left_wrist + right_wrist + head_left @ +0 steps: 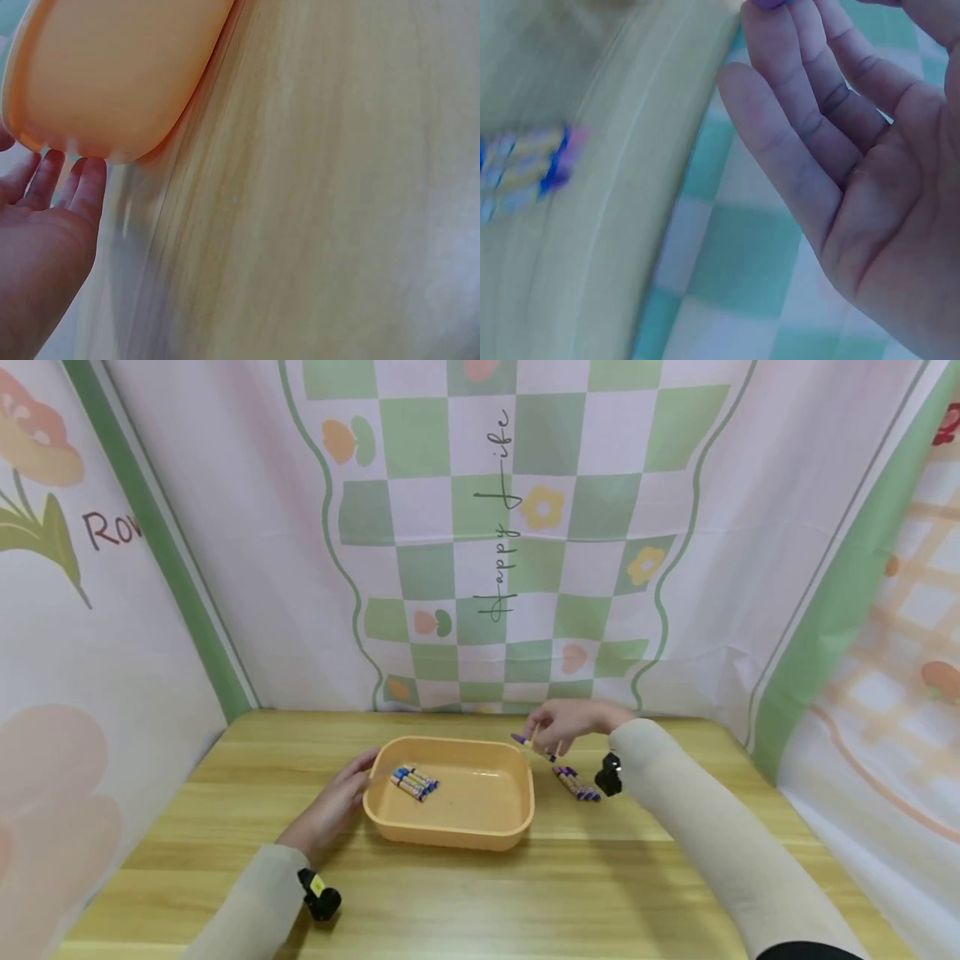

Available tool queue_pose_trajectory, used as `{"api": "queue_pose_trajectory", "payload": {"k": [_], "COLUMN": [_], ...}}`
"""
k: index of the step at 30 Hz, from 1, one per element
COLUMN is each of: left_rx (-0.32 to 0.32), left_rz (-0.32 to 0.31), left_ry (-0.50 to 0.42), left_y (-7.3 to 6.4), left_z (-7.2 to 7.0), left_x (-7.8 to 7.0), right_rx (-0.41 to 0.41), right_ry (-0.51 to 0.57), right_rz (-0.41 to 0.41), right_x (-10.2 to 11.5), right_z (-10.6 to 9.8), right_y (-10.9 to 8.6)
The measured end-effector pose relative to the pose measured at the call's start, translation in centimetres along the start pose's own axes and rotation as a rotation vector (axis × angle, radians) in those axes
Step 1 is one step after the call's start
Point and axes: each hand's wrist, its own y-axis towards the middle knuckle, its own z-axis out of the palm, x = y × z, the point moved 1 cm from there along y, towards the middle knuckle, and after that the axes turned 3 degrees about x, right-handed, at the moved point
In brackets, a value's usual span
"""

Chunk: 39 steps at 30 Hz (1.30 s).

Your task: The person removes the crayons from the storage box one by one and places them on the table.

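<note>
An orange-yellow plastic basin (450, 837) stands on the table, holding a small row of blue-ended crayons (415, 782). My left hand (337, 800) rests at its left end; in the left wrist view its nearly straight fingers (91, 187) touch the basin's wall. Beyond the right end, above the table, my right hand (573, 723) pinches a purple crayon (522, 740). Only that crayon's purple end (769, 3) shows at the fingertips in the right wrist view. Several purple-ended crayons (576, 783) lie side by side on the table below this hand.
The wooden table (480, 902) runs back to a hanging cloth (420, 568) with green and white checks. More printed cloth (150, 635) hangs on the left. A black wrist camera (611, 775) sits near the purple-ended crayons in the head view.
</note>
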Motion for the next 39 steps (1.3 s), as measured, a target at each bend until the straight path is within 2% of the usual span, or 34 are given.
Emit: {"api": "queue_pose_trajectory", "payload": {"k": [5, 9, 14, 19, 23, 30, 39], "left_rx": [-0.007, -0.002, 0.0, 0.004, -0.003, 0.013, 0.006], "left_rz": [0.0, 0.008, 0.008, 0.01, 0.014, 0.029, 0.027], "left_ry": [0.001, -0.001, -0.009, -0.013, -0.019, -0.01, -0.021], "left_y": [-0.1, 0.0, 0.1, 0.1, 0.0, -0.2, -0.2], "left_z": [0.1, 0.1, 0.0, 0.0, 0.0, 0.2, 0.1], "left_x": [0.1, 0.1, 0.2, 0.2, 0.2, 0.0, -0.1], "right_rx": [-0.053, -0.094, -0.113, -0.174, -0.205, -0.213, -0.193], "right_ry": [0.023, 0.062, 0.151, 0.152, 0.173, 0.211, 0.234], "right_rz": [0.043, 0.074, 0.107, 0.136, 0.158, 0.191, 0.162], "right_x": [-3.5, -6.1, -8.9, -11.1, -12.0, -12.3, -12.4], "right_z": [-0.6, -0.1, 1.2, 2.4, 3.1, 3.8, 3.5], "right_y": [-2.0, -3.2, -4.0, -4.1, -3.8, -3.8, -3.8]}}
